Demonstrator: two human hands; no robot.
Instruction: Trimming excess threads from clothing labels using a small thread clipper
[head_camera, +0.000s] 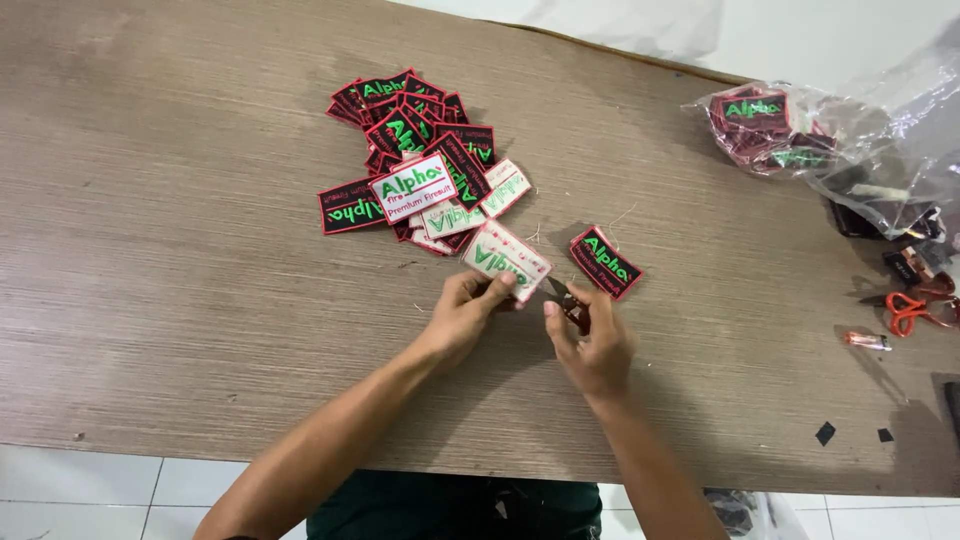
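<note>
My left hand (468, 312) pinches the near edge of a white embroidered patch (506, 258) with green lettering and a red border, held just above the brown wooden table (180, 250). My right hand (592, 340) grips small thread snips (566, 300), their tip pointing at the patch's lower right edge. A black patch (605, 262) with green lettering lies flat just right of the white one. A heap of black and white patches (420, 160) sits behind my hands.
A clear plastic bag (800, 135) holding more patches lies at the far right. Orange-handled scissors (915, 308) and a small orange lighter (866, 341) rest near the right edge. Thread scraps are scattered around the heap. White floor tiles (100, 490) show below the table's front edge.
</note>
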